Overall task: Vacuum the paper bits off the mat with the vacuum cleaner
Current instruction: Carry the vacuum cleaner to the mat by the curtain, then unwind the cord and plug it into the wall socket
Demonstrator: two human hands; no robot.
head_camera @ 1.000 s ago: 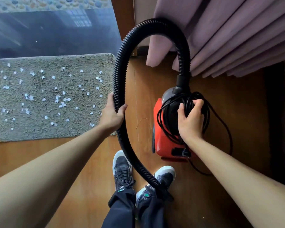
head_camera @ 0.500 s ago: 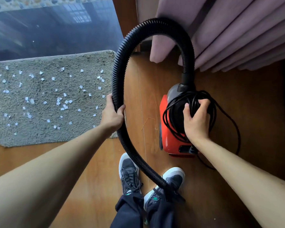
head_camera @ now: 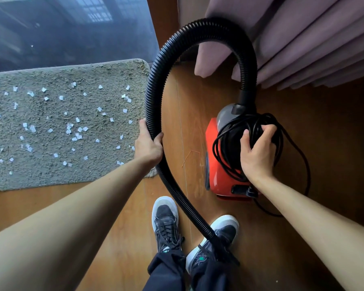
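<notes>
Nearest me: dark trouser legs [head_camera: 166,271] and two dark shoes [head_camera: 166,217] with white toes, standing on the wood floor [head_camera: 198,114], near-left of the vacuum cleaner [head_camera: 214,164].

Vacuum cleaner: red body, grey top, sitting on the floor. Its black ribbed hose [head_camera: 153,91] leaves the far end, arcs up and over to the left, then drops back toward me. The smooth end section crosses the shoe closer to the vacuum cleaner. The tip is lost against the trouser leg, so I can't tell where it ends.

Left hand [head_camera: 148,148]: grips the hose left of the vacuum cleaner, thumb on the side facing it, fingers [head_camera: 143,126] wrapped round the other side.

Right hand [head_camera: 256,158]: on top of the vacuum cleaner, fingers [head_camera: 266,130] curled into the black cord [head_camera: 225,141] coiled there. Can't tell if a handle is under them. Loose cord loops spill off the right side onto the floor.

Mat [head_camera: 72,171]: grey, shaggy, flat on the floor left of the vacuum cleaner. White paper bits [head_camera: 78,135] are scattered across it.

In the way: the hose loop stands between vacuum cleaner and mat, overlapping the mat's right edge in view. Cord tangle covers the vacuum cleaner's top.

Beyond and right of the vacuum cleaner: a mauve curtain [head_camera: 303,38], folds reaching the floor, with the hose arc in front of it. Far-left: a dark glass pane [head_camera: 61,32] along the mat's far edge.
</notes>
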